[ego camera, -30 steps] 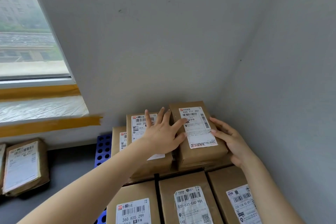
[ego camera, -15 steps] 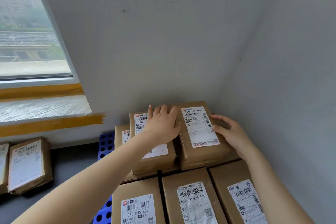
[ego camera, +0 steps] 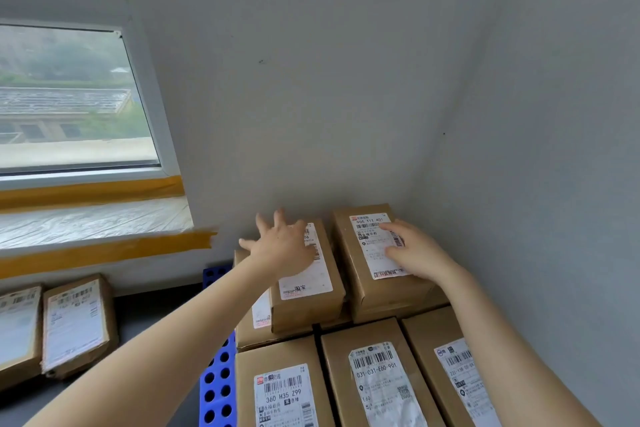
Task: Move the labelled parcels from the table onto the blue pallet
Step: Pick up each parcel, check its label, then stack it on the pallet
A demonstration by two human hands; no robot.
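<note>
I face a corner where two plain pale grey plastered walls [ego camera: 311, 97] meet, each marked by a few small dark specks. To my left a white-framed window [ego camera: 69, 97] lets in soft hazy daylight, with grey rooftops and green trees beyond. Its sill [ego camera: 93, 222] is wrapped in clear plastic film, edged by strips of yellow-orange masking tape [ego camera: 104, 253]. Below lies a dark grey floor [ego camera: 149, 308].

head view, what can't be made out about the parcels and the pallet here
- Blue perforated plastic pallet: mostly covered by brown cardboard parcels; only a strip shows.
- Left upper parcel's white label: top half hidden by the left hand.
- Right upper parcel's label: partly under the right hand.
- Front-row parcels: cut off by the bottom edge.
</note>
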